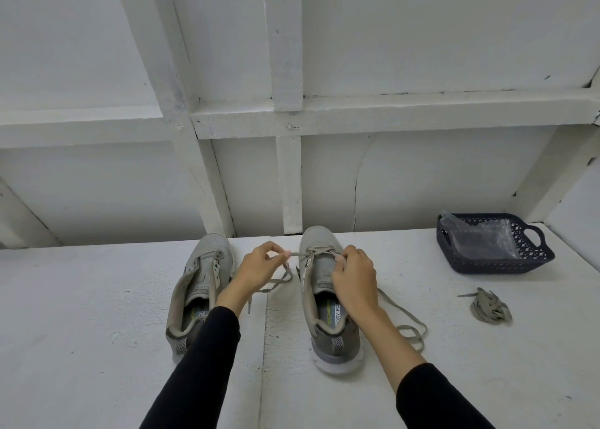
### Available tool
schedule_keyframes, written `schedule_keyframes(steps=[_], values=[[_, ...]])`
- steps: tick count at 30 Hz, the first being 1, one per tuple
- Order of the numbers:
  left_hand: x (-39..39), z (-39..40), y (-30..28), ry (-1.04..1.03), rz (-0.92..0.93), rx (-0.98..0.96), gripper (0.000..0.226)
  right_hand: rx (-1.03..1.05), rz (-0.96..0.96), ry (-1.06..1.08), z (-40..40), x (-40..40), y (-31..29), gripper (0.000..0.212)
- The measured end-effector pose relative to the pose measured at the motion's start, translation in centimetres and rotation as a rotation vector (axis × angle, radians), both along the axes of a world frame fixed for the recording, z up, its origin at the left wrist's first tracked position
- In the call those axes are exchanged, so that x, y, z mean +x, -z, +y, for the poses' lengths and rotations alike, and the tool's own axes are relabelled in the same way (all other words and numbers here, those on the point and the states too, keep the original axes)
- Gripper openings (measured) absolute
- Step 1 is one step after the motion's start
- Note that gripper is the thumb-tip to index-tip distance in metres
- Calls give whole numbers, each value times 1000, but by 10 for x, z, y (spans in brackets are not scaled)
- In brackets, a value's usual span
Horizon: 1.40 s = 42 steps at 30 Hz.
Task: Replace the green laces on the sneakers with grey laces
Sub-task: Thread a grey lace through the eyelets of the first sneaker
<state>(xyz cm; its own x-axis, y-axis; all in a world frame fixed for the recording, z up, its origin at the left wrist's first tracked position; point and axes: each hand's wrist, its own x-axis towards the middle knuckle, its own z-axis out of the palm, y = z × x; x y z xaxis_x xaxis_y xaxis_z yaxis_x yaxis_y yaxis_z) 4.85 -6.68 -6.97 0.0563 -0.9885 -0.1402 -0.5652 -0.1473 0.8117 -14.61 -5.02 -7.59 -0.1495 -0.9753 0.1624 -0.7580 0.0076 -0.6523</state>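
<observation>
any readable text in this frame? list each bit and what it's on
"ORY FO": printed on the insole of the right sneaker, partly cut off by the right hand.
"FO": on the insole of the left sneaker, the rest hidden by the left sleeve.
Green logo marks on both insoles: too blurred to read.
Basket, the clear bag in it and the bundled lace: no text visible.
</observation>
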Motion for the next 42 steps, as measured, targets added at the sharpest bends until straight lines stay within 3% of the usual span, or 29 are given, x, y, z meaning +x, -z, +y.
schedule_keyframes(steps=[4, 7, 11, 14, 16, 19, 23, 27, 30, 39, 42], values=[[0, 2, -1, 15, -186, -77, 12, 28, 25, 6, -8, -1, 5, 19], [0, -1, -2, 14, -215, -22, 32, 18, 58, 9, -7, -3, 6, 19], [4, -6, -8, -36, -40, 8, 40, 17, 106, 4, -7, -4, 8, 19], [8, -5, -22, -104, 41, -66, 43, 8, 119, 6, -5, -5, 8, 18], [10, -2, -34, -159, 194, -135, 41, -5, 104, -7, -6, -6, 9, 18], [8, 3, -48, -132, 424, -148, 34, -52, 9, -58, -6, -5, 8, 19], [-5, 7, -45, 15, 476, -6, 22, -139, -205, -18, -3, -1, 3, 9], [-16, 7, -30, -67, 636, 123, 13, -124, -401, 32, 3, 1, 0, 20], [-29, 7, -26, -96, 750, 182, 5, -121, -438, 22, 4, 0, 0, 18], [-44, 8, -23, -146, 737, 158, 22, 89, -455, -184, -8, 12, -7, 26], [-44, 7, -21, -167, 791, 186, 19, 150, -533, -208, -10, 13, -4, 28]])
